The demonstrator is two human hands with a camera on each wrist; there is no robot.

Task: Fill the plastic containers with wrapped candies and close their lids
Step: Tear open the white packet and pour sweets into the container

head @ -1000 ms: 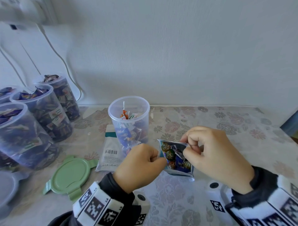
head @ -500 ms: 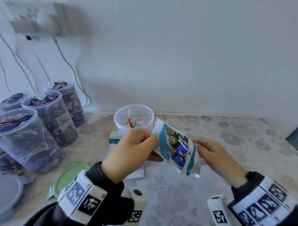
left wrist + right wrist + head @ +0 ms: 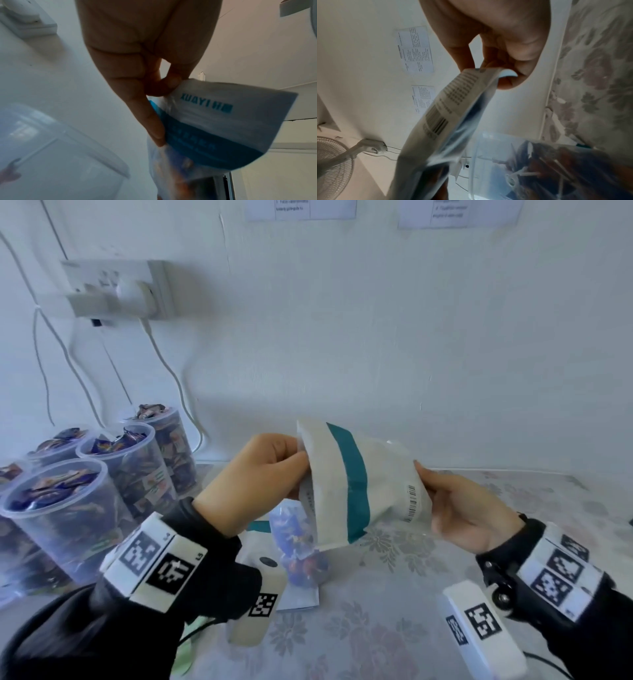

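A white candy bag (image 3: 356,484) with a teal stripe and a barcode hangs tilted, mouth down, over an open clear plastic container (image 3: 294,542) that holds blue and orange wrapped candies. My left hand (image 3: 301,463) pinches the bag's upper left corner. My right hand (image 3: 423,474) holds its right end between thumb and fingers. The left wrist view shows the left hand (image 3: 164,86) pinching the bag (image 3: 223,128) beside a blurred container (image 3: 51,148). In the right wrist view the right hand (image 3: 501,75) grips the bag (image 3: 450,121) above the container (image 3: 539,169), with lollipop sticks inside.
Three open containers (image 3: 61,508) (image 3: 126,467) (image 3: 164,440) full of candies stand at the left. A flat bag (image 3: 298,597) lies under the middle container on the floral tablecloth (image 3: 411,628). A wall socket (image 3: 116,292) with hanging cables is behind; a green lid (image 3: 185,655) peeks out below.
Both hands have lifted the bag off the table and turned it over, so its printed back now faces me and its mouth points down above the container.
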